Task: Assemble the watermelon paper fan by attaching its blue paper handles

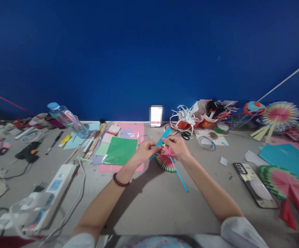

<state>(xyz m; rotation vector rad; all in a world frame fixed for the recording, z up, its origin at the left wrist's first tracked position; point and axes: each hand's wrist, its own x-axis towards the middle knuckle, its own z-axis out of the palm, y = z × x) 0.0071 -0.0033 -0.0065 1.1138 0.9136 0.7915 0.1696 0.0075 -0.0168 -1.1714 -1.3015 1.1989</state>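
Observation:
Between my fingers is a blue paper strip [165, 133], slanting up to the right. My left hand [147, 151] pinches its lower part, and my right hand [176, 146] grips it higher up; both are closed. Just beneath the hands lies a round pleated paper fan [167, 163], pink with a green and white edge, partly covered by my fingers. A thin blue strip [179, 175] runs from the fan's middle down to the right.
Left of the hands are a green paper pack [121, 151], a power strip [53, 193], a glue gun [30, 151] and a plastic bottle [68, 119]. Rightward are scissors [186, 135], a phone [245, 179] with a mouse [260, 189], and watermelon-patterned fans [289, 182]. A blue wall [139, 62] stands behind.

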